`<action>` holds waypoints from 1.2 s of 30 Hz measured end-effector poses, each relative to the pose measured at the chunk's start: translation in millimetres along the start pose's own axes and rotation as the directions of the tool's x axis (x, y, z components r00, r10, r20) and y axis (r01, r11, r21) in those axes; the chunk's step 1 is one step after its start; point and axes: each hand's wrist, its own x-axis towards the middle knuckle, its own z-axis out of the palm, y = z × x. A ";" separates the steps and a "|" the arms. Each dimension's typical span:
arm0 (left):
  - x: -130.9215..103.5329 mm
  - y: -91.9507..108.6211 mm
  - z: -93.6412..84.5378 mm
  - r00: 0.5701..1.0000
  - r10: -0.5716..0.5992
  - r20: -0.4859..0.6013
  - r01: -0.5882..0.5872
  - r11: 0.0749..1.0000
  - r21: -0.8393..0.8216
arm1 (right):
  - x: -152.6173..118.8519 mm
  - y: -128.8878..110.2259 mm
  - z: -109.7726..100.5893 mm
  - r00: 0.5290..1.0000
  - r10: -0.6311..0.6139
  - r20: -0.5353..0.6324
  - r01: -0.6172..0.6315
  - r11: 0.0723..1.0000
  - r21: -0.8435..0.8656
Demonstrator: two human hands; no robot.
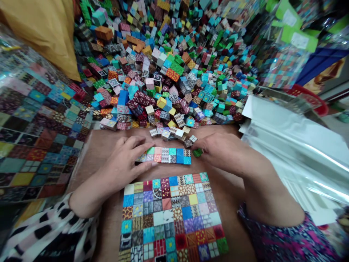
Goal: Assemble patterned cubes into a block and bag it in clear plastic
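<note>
You have one two-row strip (169, 154) at frame centre — patterned in blue, pink and green — its left end pinched by your left hand (120, 156); your right hand (225, 151) pinches one green cube (197, 153) beside its right end. One multicoloured slab (174, 218) lies lower centre; a cube heap (169, 72) crowds above.
</note>
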 end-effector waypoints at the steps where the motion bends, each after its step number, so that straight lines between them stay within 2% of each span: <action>1: 0.1 0.4 -0.3 1.000 -0.010 0.000 0.010 1.000 -0.005 | -0.8 1.6 -1.1 1.000 -0.006 0.008 0.006 1.000 0.004; 5: -0.6 0.0 -0.5 0.999 -0.036 0.021 0.036 0.999 -0.001 | -10.7 5.5 -9.4 1.000 -0.011 0.005 0.011 0.998 0.057; 11: -0.5 0.7 1.0 0.997 -0.064 0.048 0.064 0.998 0.000 | -25.6 -1.6 -29.1 0.974 0.128 -0.189 -0.104 0.986 0.133; 16: 2.5 1.2 -1.2 0.993 -0.097 0.070 0.103 0.991 -0.082 | -25.9 -8.0 -23.8 0.972 0.129 -0.197 -0.093 0.979 0.183; 19: 3.5 -1.5 -1.4 0.994 -0.096 0.051 0.103 0.983 -0.151 | -43.4 -8.0 -7.9 0.975 0.142 -0.174 -0.106 0.974 0.202; 22: 3.8 -4.7 1.0 0.995 -0.096 0.031 0.100 0.975 -0.197 | -81.5 -10.0 25.3 0.943 0.271 -0.194 -0.228 0.949 0.217; 24: 4.0 -6.0 2.8 0.995 -0.096 0.021 0.098 0.971 -0.219 | -112.0 -14.7 57.5 0.897 0.315 -0.310 -0.257 0.942 0.215; 26: 4.5 -6.7 3.8 0.995 -0.096 0.016 0.097 0.968 -0.233 | -138.9 -22.5 91.5 0.827 0.380 -0.414 -0.329 0.925 0.192; 29: 5.7 -8.4 4.2 0.995 -0.095 0.015 0.096 0.966 -0.242 | -162.2 -36.1 127.9 0.735 0.497 -0.461 -0.459 0.866 0.201; 31: 7.2 -10.3 4.2 0.995 -0.096 0.005 0.094 0.962 -0.258 | -165.0 -41.9 137.6 0.702 0.532 -0.473 -0.485 0.844 0.230; 33: 9.3 -11.9 4.3 0.994 -0.109 -0.009 0.102 0.952 -0.289 | -161.3 -43.3 138.9 0.700 0.545 -0.461 -0.501 0.835 0.227; 36: 12.2 -11.4 4.0 0.981 -0.188 -0.045 0.155 0.904 -0.399 | -153.5 -40.9 137.1 0.707 0.563 -0.429 -0.532 0.822 0.203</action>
